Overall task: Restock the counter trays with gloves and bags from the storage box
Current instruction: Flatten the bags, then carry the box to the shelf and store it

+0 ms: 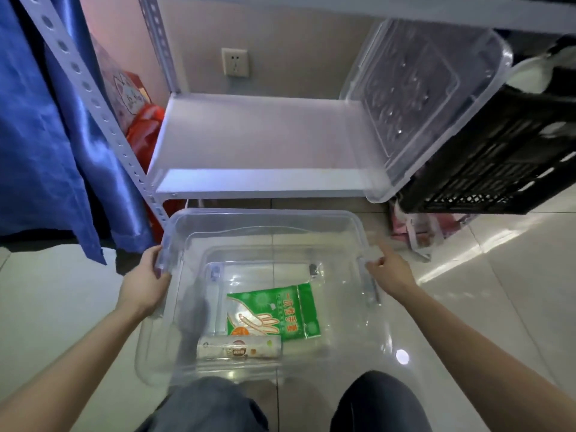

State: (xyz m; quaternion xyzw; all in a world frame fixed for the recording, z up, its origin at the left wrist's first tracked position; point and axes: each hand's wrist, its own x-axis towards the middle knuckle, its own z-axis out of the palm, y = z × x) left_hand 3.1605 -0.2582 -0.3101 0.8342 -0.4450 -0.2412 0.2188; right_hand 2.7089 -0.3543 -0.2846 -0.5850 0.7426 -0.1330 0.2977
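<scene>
- Plainly, this was an early step: the clear storage box [261, 294] sat on the tiled floor [56, 307] in front of the person's knees, just before the low shelf [258, 141], and nothing had yet been lifted out of it.
- At the left, the left hand [146, 282] gripped the box's left rim, fingers curled together over the edge with the thumb on the outside.
- Inside the box, lying flat on its bottom, was a roll of bags [239, 347] nearest the person, and touching it on the far side, a green packet of gloves [274, 310].
- At the right, the right hand [389, 269] held the right rim at the latch [372, 254]; thumb and forefinger appeared to pinch that latch, though blur left it uncertain.
- Whether a lid covered the box could not be told through the clear plastic; a second clear tub [414, 104] leaned on the shelf beside a black crate [498, 163].
- The counter trays were out of view.
- By my reading, the next move called for freeing one hand, opening the top if closed, and reaching down for the packet or roll while the other hand steadied the light box.
</scene>
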